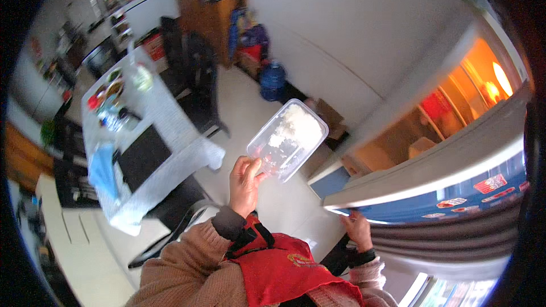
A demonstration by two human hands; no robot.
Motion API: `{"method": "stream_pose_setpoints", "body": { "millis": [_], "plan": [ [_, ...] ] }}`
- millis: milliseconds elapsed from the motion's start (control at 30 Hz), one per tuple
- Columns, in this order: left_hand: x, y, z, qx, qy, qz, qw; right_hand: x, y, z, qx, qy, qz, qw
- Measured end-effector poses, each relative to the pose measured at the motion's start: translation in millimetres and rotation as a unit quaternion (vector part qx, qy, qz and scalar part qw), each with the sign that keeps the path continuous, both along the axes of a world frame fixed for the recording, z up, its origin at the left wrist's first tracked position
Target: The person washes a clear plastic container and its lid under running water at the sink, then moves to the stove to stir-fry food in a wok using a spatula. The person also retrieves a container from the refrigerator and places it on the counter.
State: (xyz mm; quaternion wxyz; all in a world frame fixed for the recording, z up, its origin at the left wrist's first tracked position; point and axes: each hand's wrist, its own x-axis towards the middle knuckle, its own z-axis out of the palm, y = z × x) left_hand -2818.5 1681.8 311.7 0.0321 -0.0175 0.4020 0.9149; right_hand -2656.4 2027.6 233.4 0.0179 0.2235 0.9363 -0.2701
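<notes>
My left hand [245,185] is closed on one corner of a clear plastic food container [277,162] and holds it up in front of me. White rice [298,128], or something that looks like it, lies mostly in the container's far part. To the right, my right hand [357,231] has its fingers at the edge of a blue refrigerator door [398,207] with small stickers or magnets on its face. The door stands open. Beyond it the refrigerator interior [392,156] glows orange, with shelves and a lamp showing.
At left stands a table [179,162] under a pale cloth, with dishes, a dark mat [143,158] and a blue cloth [102,170]. Dark chairs [196,74] are beside it. A blue water jug [273,81] and a wooden cabinet [207,20] stand by the far wall.
</notes>
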Motion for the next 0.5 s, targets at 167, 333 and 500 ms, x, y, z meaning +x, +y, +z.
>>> {"method": "stream_pose_setpoints", "body": {
  "millis": [167, 333, 500],
  "plan": [
    [101, -52, -6, -0.055, -0.021, 0.138, 0.989, -60, 87, -18, -0.009, 0.071, 0.102, 0.992],
    [248, -80, -9, -0.029, -0.076, 0.302, 0.950, -134, 199, -66, -0.097, 0.052, 0.120, 0.987],
    [387, -132, -42, -0.007, -0.132, 0.464, 0.876, -181, 186, -73, -0.066, 0.023, 0.003, 0.998]
  ]
}}
